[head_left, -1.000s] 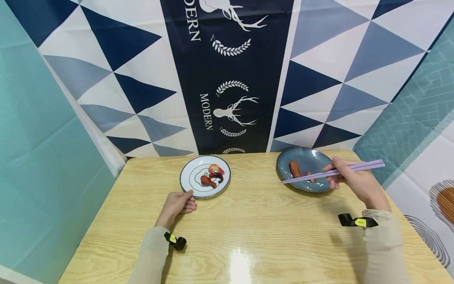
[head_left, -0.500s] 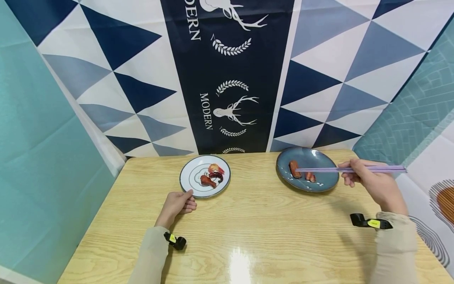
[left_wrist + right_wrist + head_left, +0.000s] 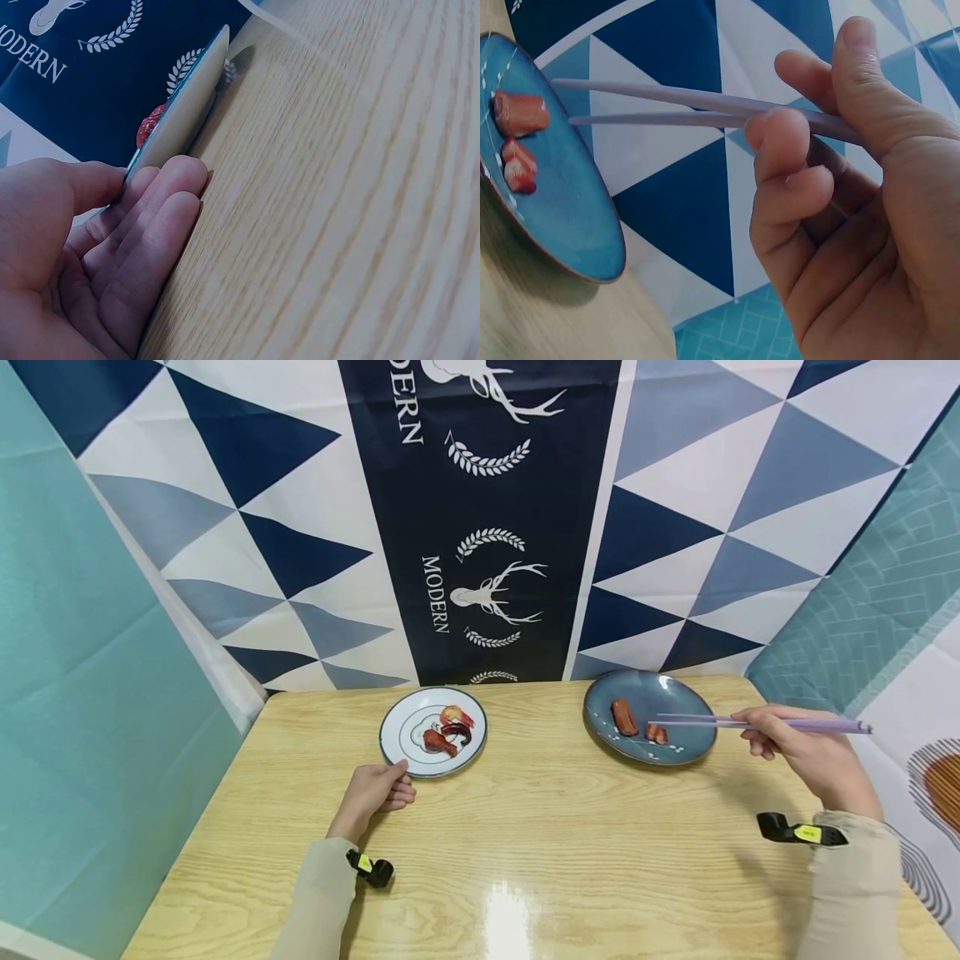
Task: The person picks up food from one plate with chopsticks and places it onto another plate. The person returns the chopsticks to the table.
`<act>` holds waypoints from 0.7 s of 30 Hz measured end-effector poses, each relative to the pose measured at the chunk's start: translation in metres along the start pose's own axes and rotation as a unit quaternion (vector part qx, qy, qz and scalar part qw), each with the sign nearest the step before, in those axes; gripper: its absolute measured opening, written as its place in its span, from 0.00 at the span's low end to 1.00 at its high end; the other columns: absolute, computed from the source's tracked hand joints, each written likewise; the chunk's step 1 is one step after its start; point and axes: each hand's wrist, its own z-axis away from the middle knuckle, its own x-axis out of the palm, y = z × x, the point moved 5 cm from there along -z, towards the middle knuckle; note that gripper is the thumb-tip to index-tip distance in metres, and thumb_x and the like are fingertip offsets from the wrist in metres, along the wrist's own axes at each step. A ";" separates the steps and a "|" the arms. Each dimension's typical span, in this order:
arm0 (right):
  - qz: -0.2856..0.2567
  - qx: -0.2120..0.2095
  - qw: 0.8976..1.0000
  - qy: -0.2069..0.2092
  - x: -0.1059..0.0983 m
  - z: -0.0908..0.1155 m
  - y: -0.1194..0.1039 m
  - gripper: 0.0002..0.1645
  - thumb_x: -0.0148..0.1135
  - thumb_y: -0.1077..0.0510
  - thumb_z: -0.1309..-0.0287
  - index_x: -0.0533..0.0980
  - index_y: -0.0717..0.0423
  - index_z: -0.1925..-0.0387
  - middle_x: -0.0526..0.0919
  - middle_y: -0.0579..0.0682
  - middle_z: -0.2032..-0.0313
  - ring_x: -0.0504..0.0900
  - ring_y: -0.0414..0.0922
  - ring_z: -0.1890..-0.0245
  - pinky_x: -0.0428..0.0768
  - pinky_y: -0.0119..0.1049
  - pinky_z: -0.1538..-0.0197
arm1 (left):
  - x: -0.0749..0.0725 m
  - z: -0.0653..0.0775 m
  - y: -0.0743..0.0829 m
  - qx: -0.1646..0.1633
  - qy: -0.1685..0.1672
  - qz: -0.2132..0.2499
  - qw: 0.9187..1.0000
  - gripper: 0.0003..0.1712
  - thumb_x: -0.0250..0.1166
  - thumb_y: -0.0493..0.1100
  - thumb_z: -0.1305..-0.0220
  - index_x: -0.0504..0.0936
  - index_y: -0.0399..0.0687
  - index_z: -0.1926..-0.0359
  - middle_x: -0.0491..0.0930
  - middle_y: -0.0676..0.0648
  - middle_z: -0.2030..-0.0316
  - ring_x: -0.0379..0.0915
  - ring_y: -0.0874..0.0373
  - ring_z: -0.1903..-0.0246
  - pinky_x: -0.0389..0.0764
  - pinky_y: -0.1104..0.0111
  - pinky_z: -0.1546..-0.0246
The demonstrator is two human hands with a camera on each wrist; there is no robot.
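At left, the person's left hand (image 3: 375, 789) pinches the near rim of a white plate (image 3: 401, 727) between thumb and fingers; a drumstick-shaped piece (image 3: 439, 742) lies on that plate. To the right, a blue plate (image 3: 667, 692) bears a brown oblong piece (image 3: 624, 717) and a smaller striped piece (image 3: 656, 733). Farther right, the right hand (image 3: 813, 760) curls round two purple chopsticks (image 3: 697, 98), which run sideways, thick ends right, thin tips slightly parted and pointing left, near the striped piece.

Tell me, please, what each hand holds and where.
The left hand pinches the white plate by its near rim; the right hand holds the chopsticks near their middle.
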 end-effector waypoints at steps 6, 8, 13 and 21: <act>0.001 0.016 1.000 -0.015 -0.001 0.002 0.011 0.16 0.52 0.59 0.21 0.82 0.65 0.48 0.82 0.43 0.74 0.76 0.42 0.75 0.75 0.37 0.74 | 0.000 -0.001 -0.001 0.001 0.001 0.006 1.000 0.25 0.61 0.55 0.25 0.85 0.34 0.63 0.87 0.46 0.74 0.86 0.62 0.75 0.89 0.72 0.71; 0.001 0.019 1.000 -0.018 -0.001 0.002 0.016 0.16 0.52 0.59 0.22 0.82 0.66 0.48 0.82 0.43 0.74 0.76 0.42 0.74 0.75 0.37 0.74 | 0.000 -0.001 -0.001 0.001 0.001 0.007 1.000 0.25 0.61 0.55 0.24 0.85 0.34 0.63 0.87 0.46 0.74 0.86 0.62 0.75 0.89 0.72 0.71; 0.019 0.036 0.999 -0.020 0.001 0.005 0.026 0.18 0.55 0.56 0.22 0.82 0.67 0.50 0.83 0.41 0.73 0.77 0.40 0.73 0.77 0.33 0.72 | 0.000 -0.002 -0.001 0.001 0.002 0.004 1.000 0.25 0.62 0.55 0.25 0.86 0.34 0.63 0.87 0.46 0.74 0.86 0.61 0.75 0.89 0.72 0.71; 0.043 0.048 0.998 -0.014 0.005 0.005 0.029 0.22 0.55 0.52 0.23 0.81 0.70 0.49 0.83 0.42 0.72 0.77 0.39 0.71 0.78 0.31 0.70 | -0.001 -0.002 -0.001 -0.001 0.002 0.011 1.000 0.25 0.62 0.55 0.25 0.85 0.34 0.63 0.87 0.46 0.74 0.86 0.61 0.76 0.89 0.71 0.71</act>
